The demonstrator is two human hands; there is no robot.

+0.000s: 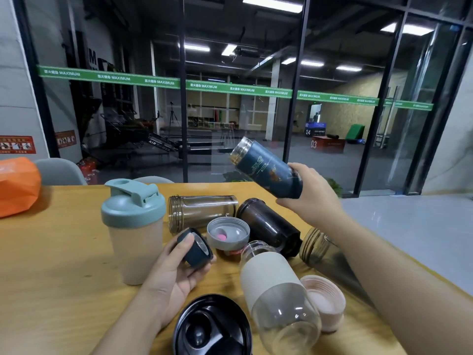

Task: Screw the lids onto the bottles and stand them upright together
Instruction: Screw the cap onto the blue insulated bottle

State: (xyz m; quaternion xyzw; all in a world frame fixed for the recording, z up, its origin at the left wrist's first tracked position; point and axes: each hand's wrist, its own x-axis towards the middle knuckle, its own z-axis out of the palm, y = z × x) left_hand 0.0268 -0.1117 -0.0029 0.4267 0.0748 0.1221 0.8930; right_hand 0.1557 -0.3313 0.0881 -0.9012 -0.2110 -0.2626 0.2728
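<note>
Blue bottle (266,170) tilted in right hand (311,198), apparently matching lid (195,248) in left hand (176,272)

Wooden table (64,265), bottles and loose lids lying on it.
Standing upright at left: beige shaker bottle (135,252) with teal lid screwed on. On their sides, uncapped: smoky clear bottle (202,210), dark brown bottle (268,226) just right of it, another smoky bottle (320,249) at far right, clear bottle with beige sleeve (276,285) nearest the camera. Loose lids: grey lid (227,233) open side up with pink insert, pink lid (325,301) touching the sleeved bottle, black lid (212,326) at near edge. Orange bag (18,185) at far left.
</note>
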